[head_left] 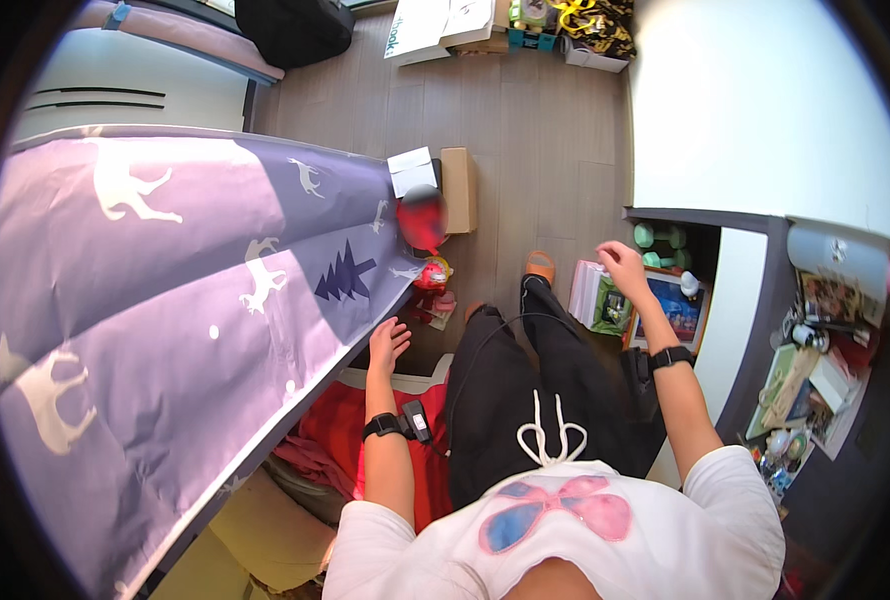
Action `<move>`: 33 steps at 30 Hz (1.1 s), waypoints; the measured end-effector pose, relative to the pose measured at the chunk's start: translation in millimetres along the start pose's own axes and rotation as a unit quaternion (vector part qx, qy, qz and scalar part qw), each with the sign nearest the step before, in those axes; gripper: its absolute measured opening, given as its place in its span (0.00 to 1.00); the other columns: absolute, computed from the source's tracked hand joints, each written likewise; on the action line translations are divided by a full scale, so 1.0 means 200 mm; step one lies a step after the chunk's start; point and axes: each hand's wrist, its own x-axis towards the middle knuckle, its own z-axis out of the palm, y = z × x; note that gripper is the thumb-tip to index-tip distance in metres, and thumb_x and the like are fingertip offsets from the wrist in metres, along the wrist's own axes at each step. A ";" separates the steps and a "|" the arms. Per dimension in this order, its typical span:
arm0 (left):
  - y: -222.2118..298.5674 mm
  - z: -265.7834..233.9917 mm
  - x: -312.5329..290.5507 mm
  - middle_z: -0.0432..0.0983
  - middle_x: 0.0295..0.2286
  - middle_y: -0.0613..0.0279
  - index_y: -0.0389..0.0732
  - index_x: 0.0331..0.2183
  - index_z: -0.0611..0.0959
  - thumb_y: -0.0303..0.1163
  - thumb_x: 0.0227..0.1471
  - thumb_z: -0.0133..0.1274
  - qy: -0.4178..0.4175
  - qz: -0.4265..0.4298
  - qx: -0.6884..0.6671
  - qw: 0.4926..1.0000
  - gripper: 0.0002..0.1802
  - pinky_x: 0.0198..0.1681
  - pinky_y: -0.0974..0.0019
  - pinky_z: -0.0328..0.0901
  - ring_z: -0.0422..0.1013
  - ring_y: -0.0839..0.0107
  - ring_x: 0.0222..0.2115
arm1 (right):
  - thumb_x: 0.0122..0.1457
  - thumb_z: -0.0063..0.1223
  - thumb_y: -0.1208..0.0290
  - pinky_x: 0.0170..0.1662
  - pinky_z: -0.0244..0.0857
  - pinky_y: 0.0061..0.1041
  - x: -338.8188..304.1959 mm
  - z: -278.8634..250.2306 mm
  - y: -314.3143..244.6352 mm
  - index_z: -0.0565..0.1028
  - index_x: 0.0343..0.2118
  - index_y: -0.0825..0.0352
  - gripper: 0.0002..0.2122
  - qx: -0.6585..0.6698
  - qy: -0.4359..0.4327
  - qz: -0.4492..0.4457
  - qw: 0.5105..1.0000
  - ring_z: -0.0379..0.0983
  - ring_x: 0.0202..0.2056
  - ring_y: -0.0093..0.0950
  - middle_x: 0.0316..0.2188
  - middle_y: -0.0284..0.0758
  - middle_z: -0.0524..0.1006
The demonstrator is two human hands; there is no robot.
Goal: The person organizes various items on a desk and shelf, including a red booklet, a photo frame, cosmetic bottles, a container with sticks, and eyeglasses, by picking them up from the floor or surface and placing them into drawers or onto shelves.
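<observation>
My left hand (390, 343) hangs with its fingers apart and holds nothing. It is close to the edge of a purple sheet (180, 260) printed with pale animals and a dark tree. Out to the right, my right hand (620, 268) is raised, its fingers loosely bent and apart, with nothing visible in it. Below that hand stand a pink and white pack (586, 292) and a green packet (615, 312). Each wrist wears a black strap; a small device (417, 421) sits on the left one.
A cardboard box (459, 190), a white box (412, 172) and red items (423, 222) stand by the sheet's far end. Green dumbbells (659, 237) and a framed picture (675, 306) fill the right-hand nook. Red cloth (345, 440) lies at lower left. More boxes (445, 28) stand far ahead.
</observation>
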 end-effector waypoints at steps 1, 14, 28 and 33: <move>0.01 -0.02 0.02 0.69 0.35 0.57 0.39 0.43 0.67 0.38 0.50 0.42 0.010 -0.006 -0.002 1.000 0.19 0.36 0.64 0.64 0.68 0.64 0.35 | 0.49 0.45 0.70 0.28 0.63 0.19 0.10 0.07 -0.02 0.73 0.28 0.70 0.08 0.001 -0.011 0.003 1.000 0.71 0.23 0.21 0.19 0.35 0.74; -0.30 -0.06 0.89 0.70 0.29 0.65 0.43 0.47 0.65 0.36 0.48 0.44 0.002 -0.037 0.184 0.982 0.22 0.28 0.73 0.62 0.67 0.77 0.27 | 0.47 0.45 0.71 0.24 0.64 0.20 0.50 0.95 0.54 0.74 0.27 0.68 0.08 0.017 -0.161 0.137 0.977 0.70 0.18 0.21 0.18 0.34 0.74; -0.57 -0.34 1.57 0.55 0.50 0.46 0.39 0.51 0.58 0.23 0.41 0.44 0.182 0.215 0.338 0.898 0.31 0.53 0.65 0.47 0.52 0.55 0.52 | 0.46 0.49 0.69 0.34 0.65 0.25 0.34 1.57 1.04 0.72 0.30 0.66 0.09 -0.053 -0.183 0.136 0.972 0.72 0.28 0.29 0.24 0.38 0.74; -0.78 -0.24 1.72 0.70 0.36 0.50 0.37 0.35 0.73 0.23 0.42 0.41 -0.021 0.259 0.396 0.881 0.14 0.41 0.64 0.61 0.67 0.60 0.38 | 0.36 0.59 0.62 0.42 0.60 0.33 0.48 2.12 0.97 0.61 0.45 0.66 0.30 -0.100 -0.245 -0.062 0.962 0.63 0.42 0.37 0.36 0.44 0.67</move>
